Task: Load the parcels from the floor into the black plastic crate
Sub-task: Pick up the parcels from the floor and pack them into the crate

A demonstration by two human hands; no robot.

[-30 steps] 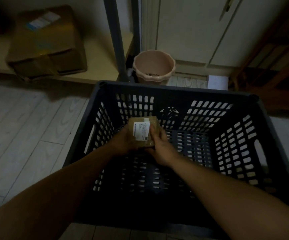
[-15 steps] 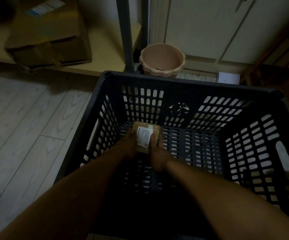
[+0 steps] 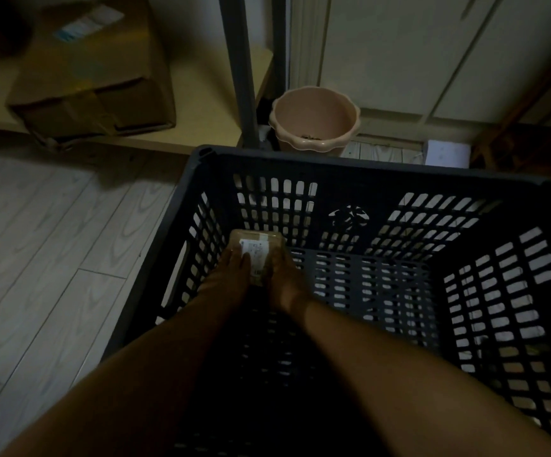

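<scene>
A small brown parcel point(image 3: 257, 246) with a white label is deep inside the black plastic crate point(image 3: 350, 164), near its far left corner. My left hand point(image 3: 231, 270) grips the parcel's left side and my right hand point(image 3: 282, 275) grips its right side. Both forearms reach down over the crate's near rim. Whether the parcel rests on the slotted crate floor I cannot tell. The rest of the crate's inside looks bare.
A large cardboard box point(image 3: 86, 74) sits on a low wooden shelf at the far left. A grey post point(image 3: 239, 77) and a pink plastic pot point(image 3: 315, 118) stand just behind the crate. Pale cabinet doors are behind. Wood-plank floor lies left of the crate.
Both hands have lowered the parcel further into the crate, toward its far left corner. My head has moved closer over the crate.
</scene>
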